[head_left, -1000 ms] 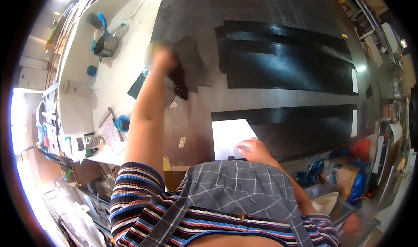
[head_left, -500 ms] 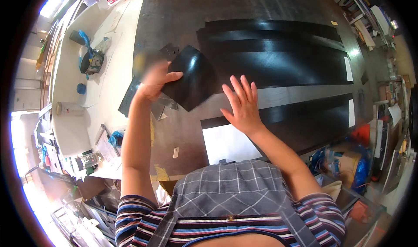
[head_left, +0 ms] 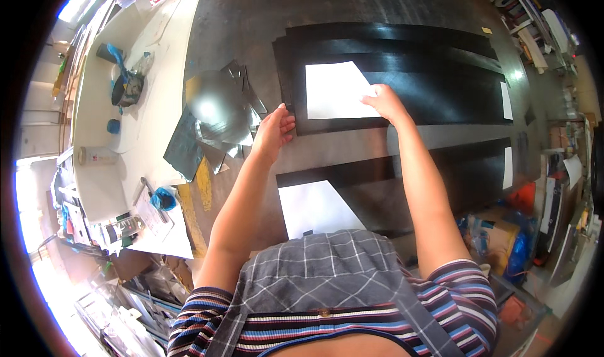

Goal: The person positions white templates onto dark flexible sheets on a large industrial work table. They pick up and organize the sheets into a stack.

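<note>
My right hand is closed on the lower right corner of a white sheet with a slanted right edge. This sheet lies over the left end of the upper stack of long, glossy black strips. My left hand is just left of that stack, fingers loosely bent and partly apart, with nothing visible in it. Beside it, to the left, lies a loose pile of dark, shiny cut pieces. Nearer me is another black strip, with a similar white area at its left end.
A pale side table along the left holds a dark pot with blue wrapping and a blue-covered item. Blue plastic and a cardboard-coloured bundle stand off the dark worktable's near right edge.
My left hand has let go of the dark squarish piece, now on the left pile, and moved right. My right hand has moved up and right, closing on the newly visible white sheet.
</note>
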`<state>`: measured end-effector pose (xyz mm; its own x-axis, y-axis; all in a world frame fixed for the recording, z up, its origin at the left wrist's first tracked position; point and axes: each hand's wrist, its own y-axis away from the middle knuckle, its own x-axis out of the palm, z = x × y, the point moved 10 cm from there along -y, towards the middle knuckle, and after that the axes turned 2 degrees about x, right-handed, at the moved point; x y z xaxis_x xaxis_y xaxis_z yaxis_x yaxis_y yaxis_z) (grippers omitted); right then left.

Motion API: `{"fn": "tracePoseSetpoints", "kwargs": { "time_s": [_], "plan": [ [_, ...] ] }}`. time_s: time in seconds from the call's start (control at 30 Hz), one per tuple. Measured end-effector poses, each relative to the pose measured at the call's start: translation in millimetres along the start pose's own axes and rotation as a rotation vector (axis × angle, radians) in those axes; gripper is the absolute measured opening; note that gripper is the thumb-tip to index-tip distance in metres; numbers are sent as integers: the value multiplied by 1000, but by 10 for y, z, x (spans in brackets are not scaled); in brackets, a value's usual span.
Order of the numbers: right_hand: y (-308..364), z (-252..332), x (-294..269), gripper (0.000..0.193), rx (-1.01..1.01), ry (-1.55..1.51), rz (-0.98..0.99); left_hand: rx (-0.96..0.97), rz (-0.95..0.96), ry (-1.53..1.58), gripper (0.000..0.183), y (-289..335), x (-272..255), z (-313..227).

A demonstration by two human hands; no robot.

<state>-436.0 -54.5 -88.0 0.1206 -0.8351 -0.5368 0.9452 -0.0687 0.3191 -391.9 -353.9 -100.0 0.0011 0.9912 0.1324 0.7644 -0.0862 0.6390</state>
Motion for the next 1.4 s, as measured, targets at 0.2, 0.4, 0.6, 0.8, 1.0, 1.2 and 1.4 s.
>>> {"fn": "tracePoseSetpoints", "kwargs": {
  "time_s": [0.2,0.4,0.6,0.8,1.0,1.2,1.4],
  "plan": [
    [-4,35,195,26,1,-137,88,36,178,139,58,-188,246,-122],
    [64,137,218,24,-11,-158,116,63,249,156,68,-376,372,-382],
    [61,181,271,23,-25,-194,128,73,315,53,76,-421,383,-369],
    [5,-2,339,23,-48,-258,131,75,302,32,78,-467,332,-310],
    [2,55,363,23,-59,-254,142,92,302,54,81,-452,382,-334],
    [68,91,372,23,-45,-236,138,104,303,47,82,-481,350,-279],
    [88,45,401,22,-33,-331,173,102,284,37,80,-464,339,-277]
  ]
}}
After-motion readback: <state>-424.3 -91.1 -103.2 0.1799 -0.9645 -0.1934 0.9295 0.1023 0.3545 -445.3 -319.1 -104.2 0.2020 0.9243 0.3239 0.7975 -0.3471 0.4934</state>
